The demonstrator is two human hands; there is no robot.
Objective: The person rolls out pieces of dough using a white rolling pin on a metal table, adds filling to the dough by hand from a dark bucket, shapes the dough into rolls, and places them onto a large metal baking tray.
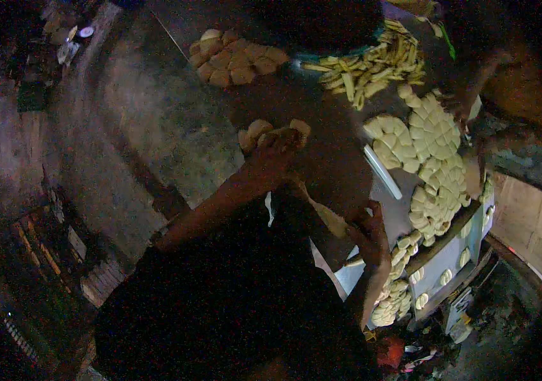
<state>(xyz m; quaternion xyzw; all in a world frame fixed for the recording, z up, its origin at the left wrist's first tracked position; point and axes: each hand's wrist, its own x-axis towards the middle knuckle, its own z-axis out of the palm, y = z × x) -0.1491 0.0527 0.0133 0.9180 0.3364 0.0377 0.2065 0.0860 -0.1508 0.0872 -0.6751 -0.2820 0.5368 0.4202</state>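
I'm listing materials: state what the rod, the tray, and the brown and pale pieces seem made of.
Rod: probably metal, smooth and glossy, with a bright streak along it; plastic is possible.
Tray: perhaps metal, pale grey with a faint sheen; dim light leaves it open.
Brown pieces: likely dough, matte, with soft rounded edges.
Pale pieces: likely dough too, smooth, plump and crowded together.

The scene is dim, with the strongest light falling on the right, where the pale dough pieces stand out and a smooth rod carries a whitish glare. Toward the left the worktop sinks into brown shadow, and the left hand blurs into the dough beneath it. The near dark clothing is almost black, speckled with coloured noise. Fine detail is soft throughout; fisheye curvature bends the outer edges, and the corners fade to black.
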